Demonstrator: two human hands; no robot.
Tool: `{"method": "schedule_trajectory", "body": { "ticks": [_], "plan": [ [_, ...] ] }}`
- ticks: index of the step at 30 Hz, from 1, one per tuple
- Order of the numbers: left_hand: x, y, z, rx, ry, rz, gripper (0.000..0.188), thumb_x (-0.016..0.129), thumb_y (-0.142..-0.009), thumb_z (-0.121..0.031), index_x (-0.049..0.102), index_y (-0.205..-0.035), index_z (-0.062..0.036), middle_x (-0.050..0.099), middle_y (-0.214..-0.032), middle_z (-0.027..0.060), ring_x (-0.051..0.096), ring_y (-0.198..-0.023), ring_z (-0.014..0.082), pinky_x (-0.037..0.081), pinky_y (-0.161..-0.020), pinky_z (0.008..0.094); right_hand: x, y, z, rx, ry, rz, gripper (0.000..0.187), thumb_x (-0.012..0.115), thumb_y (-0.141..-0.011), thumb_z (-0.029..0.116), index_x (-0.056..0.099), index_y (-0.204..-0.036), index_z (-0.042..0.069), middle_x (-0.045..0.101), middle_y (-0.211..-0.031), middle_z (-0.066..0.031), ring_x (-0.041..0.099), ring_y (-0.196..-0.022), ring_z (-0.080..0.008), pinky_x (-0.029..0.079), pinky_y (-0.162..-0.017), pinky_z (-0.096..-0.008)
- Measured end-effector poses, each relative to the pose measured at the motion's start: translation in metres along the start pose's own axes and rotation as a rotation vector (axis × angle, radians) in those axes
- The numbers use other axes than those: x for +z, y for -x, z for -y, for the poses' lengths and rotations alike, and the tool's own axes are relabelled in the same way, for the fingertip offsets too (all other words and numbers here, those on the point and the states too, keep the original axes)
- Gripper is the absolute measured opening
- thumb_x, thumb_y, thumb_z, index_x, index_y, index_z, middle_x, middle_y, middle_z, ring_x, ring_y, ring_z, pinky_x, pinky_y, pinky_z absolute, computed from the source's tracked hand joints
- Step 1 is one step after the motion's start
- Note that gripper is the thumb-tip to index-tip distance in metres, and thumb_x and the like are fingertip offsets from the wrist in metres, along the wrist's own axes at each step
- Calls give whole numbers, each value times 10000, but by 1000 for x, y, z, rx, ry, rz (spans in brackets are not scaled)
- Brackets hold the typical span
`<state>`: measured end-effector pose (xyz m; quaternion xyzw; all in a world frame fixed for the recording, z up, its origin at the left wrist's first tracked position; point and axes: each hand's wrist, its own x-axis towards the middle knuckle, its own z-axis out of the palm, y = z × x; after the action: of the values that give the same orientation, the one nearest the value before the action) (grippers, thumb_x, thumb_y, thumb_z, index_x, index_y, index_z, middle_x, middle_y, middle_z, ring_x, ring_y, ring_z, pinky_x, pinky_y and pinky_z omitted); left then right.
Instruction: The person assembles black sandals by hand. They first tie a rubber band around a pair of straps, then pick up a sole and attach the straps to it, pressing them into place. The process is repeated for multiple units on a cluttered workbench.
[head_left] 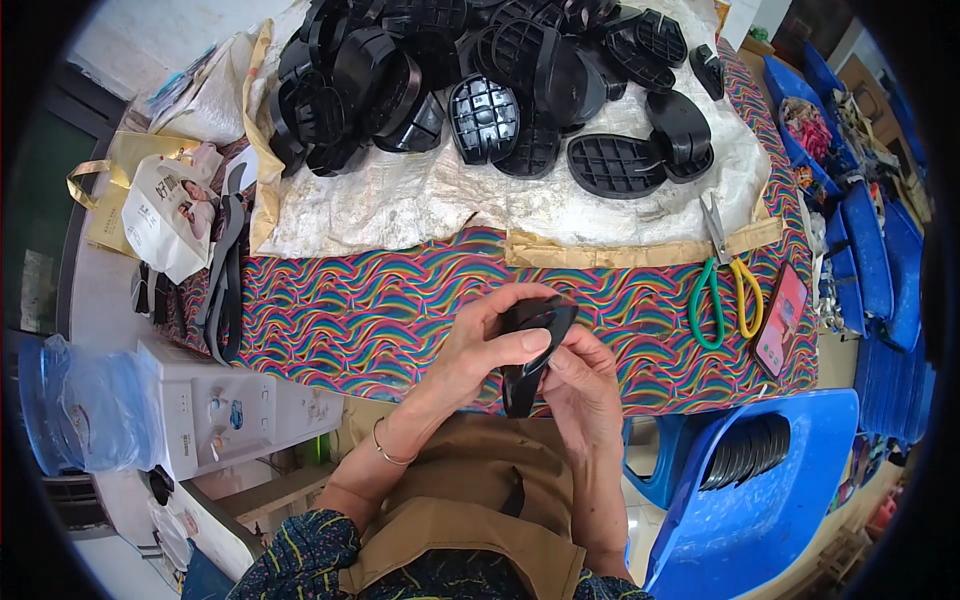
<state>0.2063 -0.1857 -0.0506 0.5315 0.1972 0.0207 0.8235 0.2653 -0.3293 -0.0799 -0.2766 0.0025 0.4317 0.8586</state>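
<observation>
Above my lap, at the near edge of the table, both hands hold one glossy black shoe sole piece [523, 388]. My left hand [478, 350] wraps around its upper part, with the thumb pressed across its face. Its right edge is pinched between the thumb and fingers of my right hand [583, 385]. Part of the piece is hidden behind my fingers. Beyond my hands, a heap of black molded sole pieces [484, 118], several with gridded undersides, lies on a white woven sheet [380, 210].
Scissors [716, 235] with green and yellow handles lie to the right, beside a phone [780, 322]. At the lower right, a blue tub [735, 530] holds stacked black pieces [748, 450]. Black strips [225, 270] hang over the left edge near a white bag [170, 222] and water dispenser [205, 415].
</observation>
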Motion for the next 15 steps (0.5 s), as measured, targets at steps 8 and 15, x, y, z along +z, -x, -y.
{"method": "schedule_trajectory", "body": {
  "ticks": [8,15],
  "plan": [
    [-8,-1,7,36,-51,119,653,679,-761,-255,495,-1337,-10,585,-1256,104,583,-1096,180,486,-873,293,2,0,-3,-45,39,-8,126,718,-876,123,645,-941,44,655,-792,-34,591,-677,-100,451,-593,-248],
    [-7,-1,9,-19,188,114,696,729,-767,-296,466,-1329,17,589,-1048,93,596,-886,165,495,-770,298,15,3,-4,-129,40,-88,151,667,-913,85,659,-1038,1,668,-824,-54,621,-698,-115,481,-545,-262]
  ]
}}
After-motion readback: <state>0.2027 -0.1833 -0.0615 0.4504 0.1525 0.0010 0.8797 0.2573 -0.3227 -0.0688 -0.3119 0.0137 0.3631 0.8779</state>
